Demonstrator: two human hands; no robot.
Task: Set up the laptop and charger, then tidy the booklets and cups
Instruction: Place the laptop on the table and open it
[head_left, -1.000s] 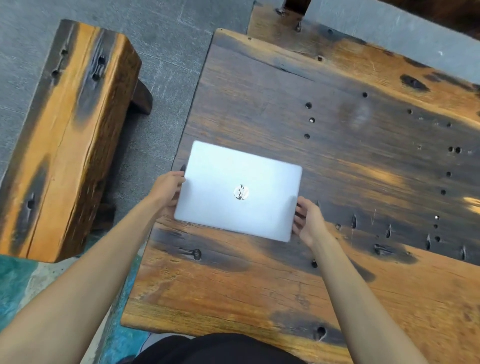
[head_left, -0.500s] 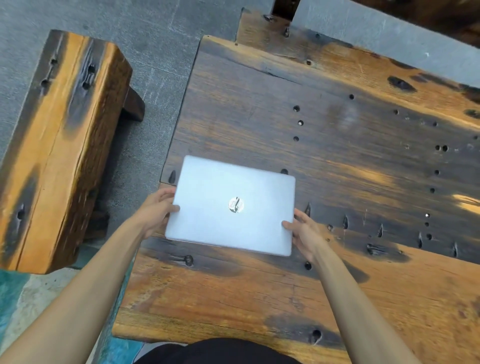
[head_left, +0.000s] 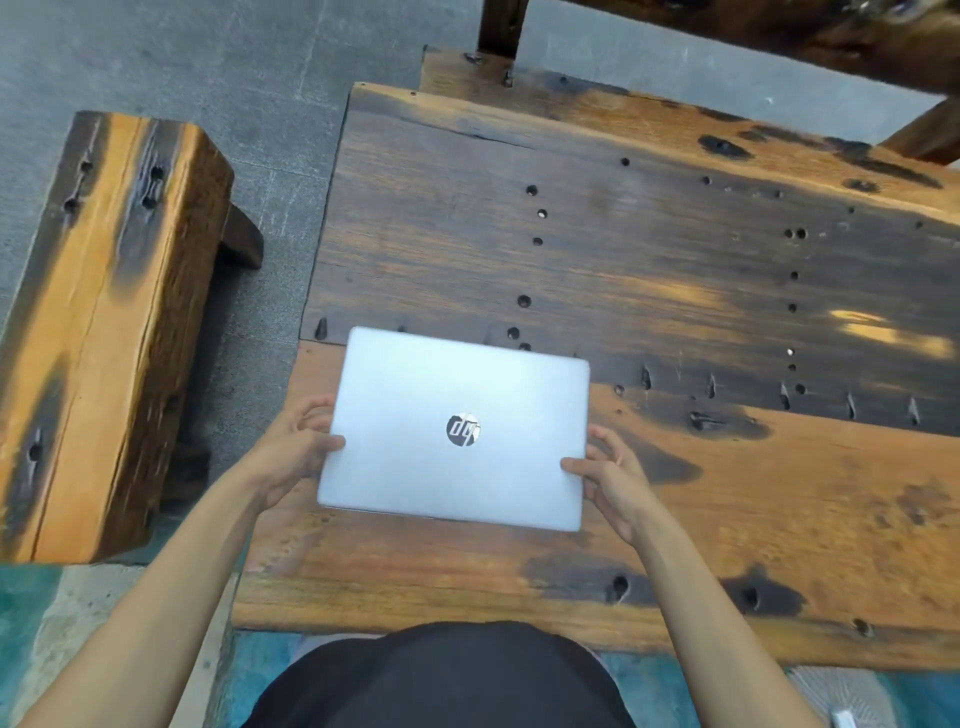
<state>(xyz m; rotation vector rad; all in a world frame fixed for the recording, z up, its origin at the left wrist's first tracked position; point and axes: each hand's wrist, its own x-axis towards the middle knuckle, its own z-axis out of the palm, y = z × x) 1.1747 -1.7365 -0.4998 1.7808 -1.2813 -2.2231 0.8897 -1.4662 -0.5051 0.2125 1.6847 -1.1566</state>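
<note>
A closed silver laptop, lid up with its round logo showing, sits over the near left part of the wooden table. The left hand grips its left edge, thumb on the lid and fingers curled under, and the right hand grips its right edge likewise. A wooden bench stands apart, left of the table.

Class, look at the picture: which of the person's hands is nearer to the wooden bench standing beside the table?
Left. The left hand grips the laptop's left edge, on the side facing the wooden bench. The right hand holds the opposite edge, farther away.
</note>
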